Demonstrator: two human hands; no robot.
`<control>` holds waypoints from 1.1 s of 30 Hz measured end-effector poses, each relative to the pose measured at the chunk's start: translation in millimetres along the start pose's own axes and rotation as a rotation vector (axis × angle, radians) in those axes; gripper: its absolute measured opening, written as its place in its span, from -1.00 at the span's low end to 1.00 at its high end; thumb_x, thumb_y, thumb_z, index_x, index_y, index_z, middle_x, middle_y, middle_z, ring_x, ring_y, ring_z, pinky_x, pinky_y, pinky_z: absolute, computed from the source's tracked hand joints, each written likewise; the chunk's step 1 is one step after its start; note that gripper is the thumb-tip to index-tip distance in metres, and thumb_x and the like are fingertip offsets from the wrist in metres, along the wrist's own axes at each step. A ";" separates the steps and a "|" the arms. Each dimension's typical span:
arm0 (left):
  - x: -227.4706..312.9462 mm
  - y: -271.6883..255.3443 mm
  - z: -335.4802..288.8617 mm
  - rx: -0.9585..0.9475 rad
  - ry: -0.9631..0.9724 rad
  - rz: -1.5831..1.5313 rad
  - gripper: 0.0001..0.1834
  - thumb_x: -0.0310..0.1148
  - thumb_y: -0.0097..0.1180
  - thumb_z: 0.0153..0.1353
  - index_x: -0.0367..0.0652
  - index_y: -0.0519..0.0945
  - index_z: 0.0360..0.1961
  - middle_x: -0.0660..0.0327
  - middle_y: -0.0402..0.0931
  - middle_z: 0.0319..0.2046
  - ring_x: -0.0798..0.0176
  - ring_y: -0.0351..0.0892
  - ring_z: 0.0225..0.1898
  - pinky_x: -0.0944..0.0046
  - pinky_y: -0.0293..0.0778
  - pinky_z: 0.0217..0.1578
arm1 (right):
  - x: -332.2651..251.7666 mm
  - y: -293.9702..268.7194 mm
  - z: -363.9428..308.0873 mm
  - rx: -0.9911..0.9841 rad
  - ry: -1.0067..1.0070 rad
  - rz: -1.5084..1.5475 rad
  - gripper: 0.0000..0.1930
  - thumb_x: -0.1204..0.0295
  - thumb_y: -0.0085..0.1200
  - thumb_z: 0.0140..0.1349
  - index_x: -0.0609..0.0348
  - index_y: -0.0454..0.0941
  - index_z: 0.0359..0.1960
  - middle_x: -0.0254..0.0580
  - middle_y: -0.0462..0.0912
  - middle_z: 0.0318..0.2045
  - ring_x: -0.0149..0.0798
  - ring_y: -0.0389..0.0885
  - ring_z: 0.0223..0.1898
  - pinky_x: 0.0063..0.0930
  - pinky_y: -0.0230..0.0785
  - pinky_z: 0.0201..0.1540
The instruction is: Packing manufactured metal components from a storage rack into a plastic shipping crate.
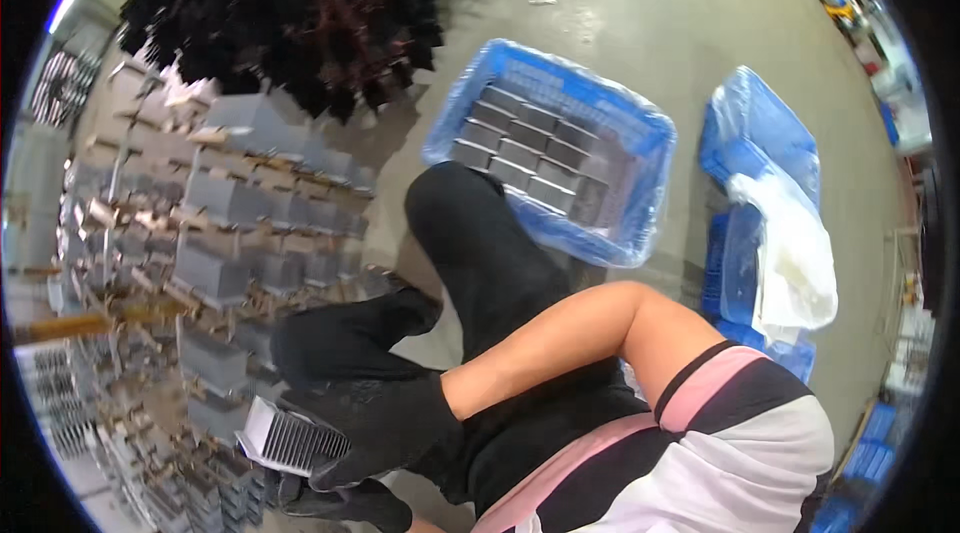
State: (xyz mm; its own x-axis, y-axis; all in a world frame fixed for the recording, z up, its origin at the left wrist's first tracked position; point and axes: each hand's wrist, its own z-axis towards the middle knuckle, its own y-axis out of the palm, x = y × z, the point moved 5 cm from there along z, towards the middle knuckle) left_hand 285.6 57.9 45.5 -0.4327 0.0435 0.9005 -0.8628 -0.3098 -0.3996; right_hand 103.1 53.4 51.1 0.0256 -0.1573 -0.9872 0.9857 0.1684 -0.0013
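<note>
Left of the hands we note a rack of grey blocks [215, 268], blurred. Next, the finned grey part [290, 436], at the gloves' left side, its right end covered. Left hand [345, 503] just below it, forearm cut off; we cannot tell its grip. Right hand [390, 425] grips the part, fingertips unclear. Beyond, rightward: lined blue crate [655, 188].

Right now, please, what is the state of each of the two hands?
Right hand: gloved, closed on a grey finned heat sink.
Left hand: gloved, close to it; its grip cannot be told.
</note>
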 end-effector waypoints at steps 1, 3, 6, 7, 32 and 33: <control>4.8 18.0 6.8 -0.035 -0.001 -0.008 -0.39 -0.23 0.13 0.33 -0.31 0.24 0.28 -0.07 0.29 0.18 0.07 0.39 0.12 0.12 0.39 0.15 | 2.8 -18.2 -8.7 0.183 -0.049 -0.082 -0.04 -0.05 0.22 0.18 0.43 0.09 0.38 0.38 0.47 0.12 0.23 0.48 0.13 -0.17 0.33 0.22; 53.5 65.1 2.1 -0.247 1.052 0.378 -0.27 -0.12 0.30 0.17 -0.30 0.26 0.21 -0.07 0.25 0.23 -0.02 0.34 0.21 -0.03 0.30 0.22 | 3.0 -50.0 -29.9 0.540 -0.158 -0.247 -0.01 -0.04 0.27 0.13 0.44 0.07 0.38 0.36 0.45 0.14 0.23 0.47 0.13 -0.19 0.31 0.22; 101.0 122.0 -15.7 -0.436 1.124 0.220 -0.15 -0.06 0.42 0.00 -0.32 0.32 0.20 -0.10 0.29 0.22 -0.13 0.29 0.26 -0.15 0.18 0.29 | -9.1 -136.3 -80.4 0.584 0.079 -0.220 -0.06 0.08 0.36 0.07 0.35 0.13 0.36 0.24 0.45 0.14 0.10 0.50 0.13 -0.25 0.33 0.21; 109.4 135.8 -20.1 -0.465 1.149 0.243 -0.20 -0.10 0.41 0.02 -0.32 0.36 0.18 -0.10 0.31 0.20 -0.13 0.30 0.26 -0.15 0.18 0.29 | -17.2 -167.3 -101.4 0.555 0.185 -0.227 -0.09 0.16 0.38 0.07 0.31 0.15 0.36 0.17 0.45 0.16 0.01 0.51 0.14 -0.26 0.34 0.22; 51.1 169.2 36.0 -0.569 0.977 0.649 -0.50 -0.24 0.22 0.29 -0.26 0.45 0.18 -0.08 0.41 0.18 -0.16 0.37 0.23 -0.10 0.25 0.28 | 285.3 -403.2 -438.4 0.942 1.355 -1.397 -0.62 0.28 -0.17 0.38 -0.16 0.43 0.21 0.08 0.52 0.03 0.21 0.55 0.06 0.13 0.46 -0.05; 50.9 169.6 34.2 -0.570 0.966 0.628 -0.52 -0.27 0.19 0.30 -0.26 0.45 0.18 -0.08 0.40 0.20 -0.17 0.37 0.23 -0.08 0.21 0.31 | 288.2 -403.4 -441.4 0.919 1.393 -1.423 -0.63 0.25 -0.23 0.43 -0.17 0.43 0.21 0.08 0.52 0.03 0.20 0.56 0.06 0.13 0.45 -0.05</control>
State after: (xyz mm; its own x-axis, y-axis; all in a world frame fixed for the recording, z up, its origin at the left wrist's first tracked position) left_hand 126.2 -24.9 29.4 -0.6106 0.7798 0.1385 -0.3285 -0.0903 -0.9402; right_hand -360.6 369.7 -303.2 -0.2697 0.9512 0.1501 0.0269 0.1633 -0.9862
